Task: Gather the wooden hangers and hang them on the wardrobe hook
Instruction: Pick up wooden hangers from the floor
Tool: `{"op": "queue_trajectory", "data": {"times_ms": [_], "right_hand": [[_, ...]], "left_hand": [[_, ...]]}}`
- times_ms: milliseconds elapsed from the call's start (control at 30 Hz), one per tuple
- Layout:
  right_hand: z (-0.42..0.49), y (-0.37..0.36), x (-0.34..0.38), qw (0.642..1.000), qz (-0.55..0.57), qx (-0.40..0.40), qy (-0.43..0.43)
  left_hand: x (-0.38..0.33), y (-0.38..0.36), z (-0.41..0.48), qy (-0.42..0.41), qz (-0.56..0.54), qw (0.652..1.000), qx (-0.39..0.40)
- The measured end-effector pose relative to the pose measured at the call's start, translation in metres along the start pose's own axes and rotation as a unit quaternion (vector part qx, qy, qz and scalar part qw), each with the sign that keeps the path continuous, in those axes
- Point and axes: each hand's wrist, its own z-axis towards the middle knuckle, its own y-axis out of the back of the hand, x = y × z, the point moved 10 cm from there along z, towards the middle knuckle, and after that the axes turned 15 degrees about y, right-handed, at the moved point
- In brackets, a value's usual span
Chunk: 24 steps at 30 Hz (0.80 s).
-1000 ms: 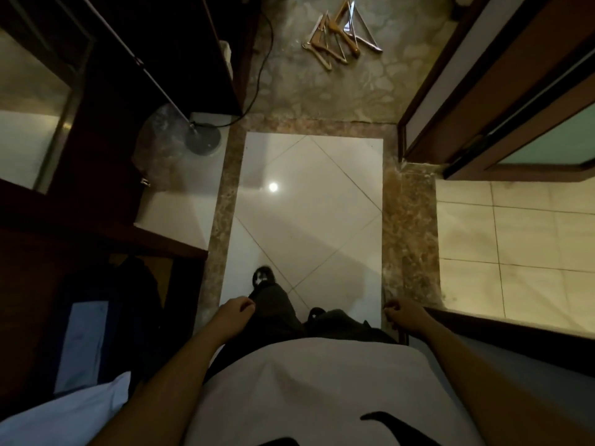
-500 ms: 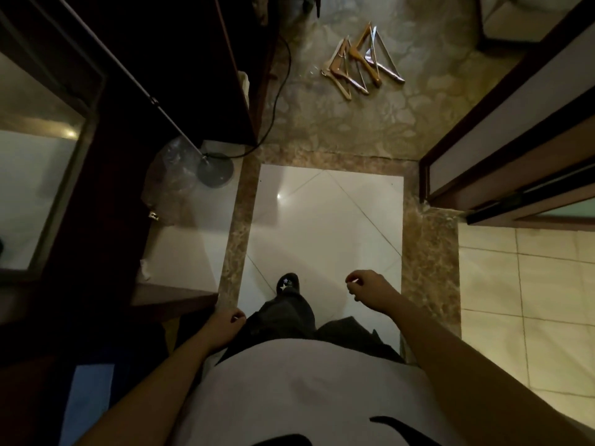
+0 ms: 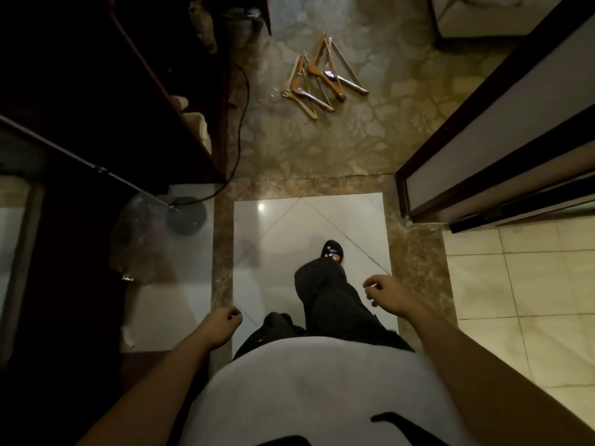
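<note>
Head view: task barely begun, the hangers lie on the floor and both hands are empty
The wooden hangers [image 3: 312, 69] lie in a loose overlapping pile on the patterned carpet [image 3: 370, 140] at the far middle of the scene, well apart from the person. The left hand [image 3: 220, 326] hangs near the body with fingers loosely curled, holding nothing. The right hand [image 3: 389, 296] is a little farther out, its fingers [image 3: 370, 283] also loosely curled and empty. One black shoe [image 3: 332, 250] is set forward on the white tile [image 3: 289, 226]. Dark wardrobe [image 3: 128, 91] stands at the left; no hook can be made out. By my reading, reaching the pile, gathering and hanging all remain
</note>
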Motion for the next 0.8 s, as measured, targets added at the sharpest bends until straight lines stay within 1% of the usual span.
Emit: {"op": "queue_trajectory", "data": {"times_ms": [100,267,367,467,533,633,800], "right_hand": [[0.028,0.046,-0.023,0.999,0.017,-0.015,-0.027],[0.061,0.128,-0.037,0.995,0.059,-0.044,-0.066],[0.085,0.170,-0.036,0.996,0.052,-0.040,-0.067],[0.110,0.203,-0.030,0.996,0.050,-0.037,-0.070],[0.132,0.221,-0.017,0.997,0.042,-0.027,-0.059],[0.172,0.243,0.011,0.999,0.030,0.000,-0.043],[0.257,0.281,0.079,1.000,0.028,0.011,-0.006]], "left_hand": [[-0.071,0.012,0.014,-0.014,0.008,1.000,0.006],[-0.204,0.031,0.023,-0.067,0.050,0.996,0.029],[-0.283,0.053,0.019,-0.104,0.029,0.994,0.030],[-0.337,0.076,0.021,-0.126,0.018,0.991,0.030],[-0.359,0.096,0.030,-0.126,0.015,0.992,0.029],[-0.370,0.131,0.054,-0.102,0.001,0.995,0.012],[-0.355,0.197,0.107,-0.031,-0.012,0.999,0.006]]}}
